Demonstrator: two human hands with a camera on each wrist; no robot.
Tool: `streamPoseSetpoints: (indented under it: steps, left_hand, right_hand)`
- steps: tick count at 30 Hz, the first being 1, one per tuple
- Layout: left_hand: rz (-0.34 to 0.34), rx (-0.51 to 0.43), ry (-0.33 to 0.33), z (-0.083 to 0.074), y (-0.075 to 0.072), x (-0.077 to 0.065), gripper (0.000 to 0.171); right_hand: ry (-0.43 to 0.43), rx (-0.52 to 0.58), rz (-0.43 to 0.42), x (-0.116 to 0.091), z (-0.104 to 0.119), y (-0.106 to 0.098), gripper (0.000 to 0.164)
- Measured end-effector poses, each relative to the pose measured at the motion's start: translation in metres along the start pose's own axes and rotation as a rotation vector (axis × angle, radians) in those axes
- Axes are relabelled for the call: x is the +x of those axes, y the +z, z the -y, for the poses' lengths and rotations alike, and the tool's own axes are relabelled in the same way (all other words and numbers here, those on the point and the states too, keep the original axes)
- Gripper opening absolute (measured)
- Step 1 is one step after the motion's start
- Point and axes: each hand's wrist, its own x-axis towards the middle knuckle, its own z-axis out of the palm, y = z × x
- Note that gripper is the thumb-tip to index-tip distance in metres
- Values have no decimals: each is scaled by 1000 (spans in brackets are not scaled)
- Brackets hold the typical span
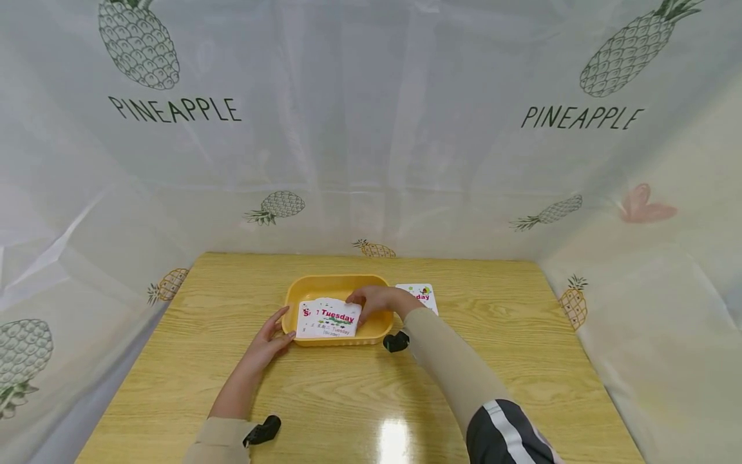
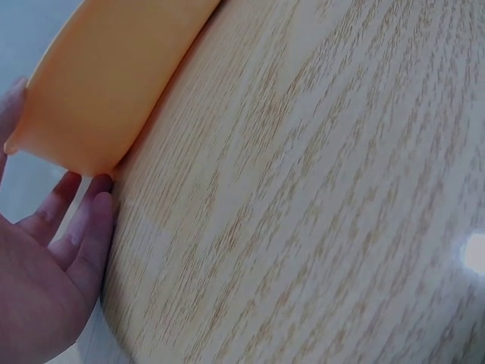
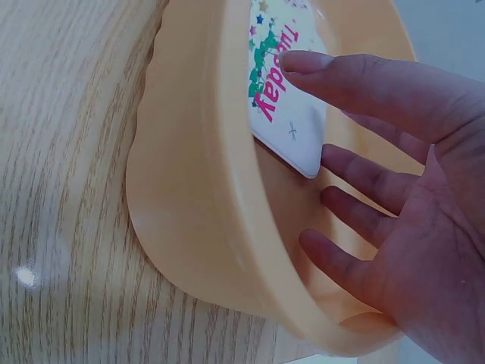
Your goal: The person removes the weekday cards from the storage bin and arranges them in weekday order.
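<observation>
White cloth [image 1: 69, 212]: it hangs behind and at both sides, with pineapple pictures on it and the word PINEAPPLE in big letters.
Worktop [image 1: 165, 361]: yellow wood with wavy lines, and a bright shiny spot near the front.
Left sleeve [image 1: 223, 441]: light tan, with a small black piece [image 1: 263, 430] on its edge.
Left grip [image 1: 269, 341]: this hand is at the left end of the tray. The thumb is over the rim and the bent fingers are on the outside, so it has hold of that end.
Yellow tray [image 1: 342, 342]: it sits on the worktop, long side facing the person, with cards in it.
Cards behind [image 1: 304, 322]: they peek out on the left (one shows a red S).
Tuesday card [image 1: 336, 325]: inside the tray, in front of the other cards, with red letters and a green picture.
Right grip [image 1: 379, 301]: this hand reaches into the tray. The thumb is on the front of the Tuesday card and a finger goes behind it, a small pinch at its right end.
Lone card [image 1: 426, 299]: outside the tray, just past its right end, partly hidden by the right arm; "day" shows.
Right sleeve [image 1: 446, 361]: tan too, with a dark, white-striped part lower down.
</observation>
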Motion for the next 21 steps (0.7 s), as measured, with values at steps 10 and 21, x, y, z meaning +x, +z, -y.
streamPoseSetpoints:
  steps: [10,21]
  left_hand:
    - [10,6,9,1,-1,0,69]
    - [8,2,6,-1,1,-2,69]
  right_hand:
    - [-25,93,-42,-4,-1,1,58]
    - [-85,134,-144,1,-5,4,45]
